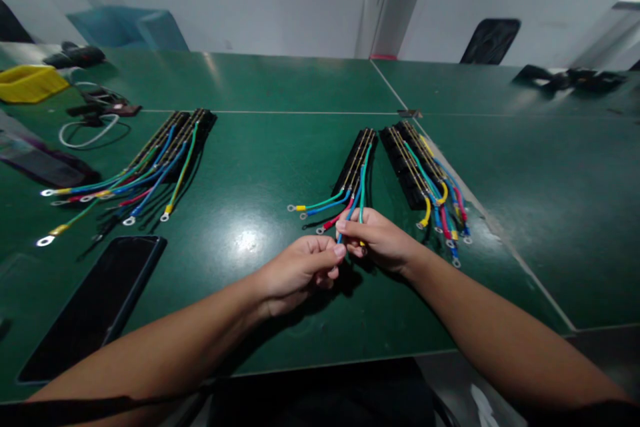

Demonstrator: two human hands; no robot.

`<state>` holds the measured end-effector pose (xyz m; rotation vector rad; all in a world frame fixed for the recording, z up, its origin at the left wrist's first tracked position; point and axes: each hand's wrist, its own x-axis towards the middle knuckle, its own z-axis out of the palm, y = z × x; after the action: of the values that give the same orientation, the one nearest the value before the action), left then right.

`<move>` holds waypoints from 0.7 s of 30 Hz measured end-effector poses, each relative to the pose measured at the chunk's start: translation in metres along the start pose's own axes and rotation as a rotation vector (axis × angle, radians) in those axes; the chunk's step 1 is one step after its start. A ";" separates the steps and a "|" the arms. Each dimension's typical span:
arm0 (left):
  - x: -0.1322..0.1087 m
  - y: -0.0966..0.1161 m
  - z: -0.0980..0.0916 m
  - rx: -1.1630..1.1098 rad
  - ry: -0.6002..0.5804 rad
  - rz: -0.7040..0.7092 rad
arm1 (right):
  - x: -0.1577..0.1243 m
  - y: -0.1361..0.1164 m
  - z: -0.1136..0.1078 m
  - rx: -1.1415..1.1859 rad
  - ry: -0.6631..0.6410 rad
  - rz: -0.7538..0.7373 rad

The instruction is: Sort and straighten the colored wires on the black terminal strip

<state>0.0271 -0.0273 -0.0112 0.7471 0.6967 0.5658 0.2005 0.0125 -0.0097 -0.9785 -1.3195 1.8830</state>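
My left hand [305,270] and my right hand [377,237] meet at the near end of a blue wire [352,210], both pinching it. The wire's tip is hidden by my fingers. It runs from a black terminal block [350,163] with brass-coloured strips, which lies on the table beyond my hands. A green wire [365,180] from the same block passes down by my right fingers. Other green, blue and red wires end in ring terminals [303,215] to the left of my hands.
Two more wired blocks [407,177] lie to the right, and another wired group [175,147] to the left. A phone [95,307] rests at the near left of the green table [260,180]. A yellow bin [33,83] and a white cable [90,145] are further left.
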 end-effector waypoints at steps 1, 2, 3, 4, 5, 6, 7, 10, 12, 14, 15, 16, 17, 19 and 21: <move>0.000 0.000 0.000 0.006 0.010 0.009 | 0.000 0.000 0.000 0.002 0.001 0.003; 0.000 0.000 0.001 0.011 0.021 0.012 | 0.000 -0.001 0.001 0.007 0.006 0.003; 0.000 0.000 0.002 0.014 0.028 0.008 | 0.000 -0.002 0.001 0.005 0.007 0.008; -0.001 0.001 0.003 0.023 0.041 0.012 | 0.000 -0.002 0.002 0.014 0.007 0.012; -0.001 0.002 0.004 0.026 0.040 0.005 | 0.000 -0.003 0.002 0.021 0.008 0.016; -0.001 0.003 0.005 0.024 0.032 -0.007 | 0.000 -0.003 0.002 0.023 0.003 0.024; -0.001 0.003 0.006 0.014 0.033 -0.010 | 0.000 -0.003 0.002 0.027 0.001 0.029; -0.001 0.004 0.006 -0.009 0.025 -0.036 | 0.000 -0.003 0.002 0.023 0.001 0.036; -0.001 0.003 0.004 -0.017 0.010 -0.039 | 0.000 -0.003 0.002 0.015 0.004 0.029; 0.000 0.001 0.001 -0.016 -0.007 -0.019 | -0.001 -0.003 0.002 0.014 0.010 0.011; 0.000 0.000 0.000 -0.011 -0.009 -0.007 | -0.001 -0.003 0.002 0.014 0.011 0.008; 0.000 -0.001 0.000 -0.004 -0.005 0.003 | -0.001 -0.003 0.002 0.015 0.011 0.004; 0.000 -0.001 -0.001 0.006 0.006 0.011 | -0.001 -0.003 0.002 0.016 0.009 0.001; 0.000 -0.001 0.000 0.032 0.037 0.017 | -0.001 -0.003 0.002 0.016 0.006 0.000; -0.001 0.000 0.002 0.059 0.056 0.015 | -0.001 -0.004 0.003 0.014 0.008 0.002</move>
<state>0.0282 -0.0285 -0.0093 0.7950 0.7624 0.5838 0.1993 0.0112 -0.0054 -0.9802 -1.2997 1.8854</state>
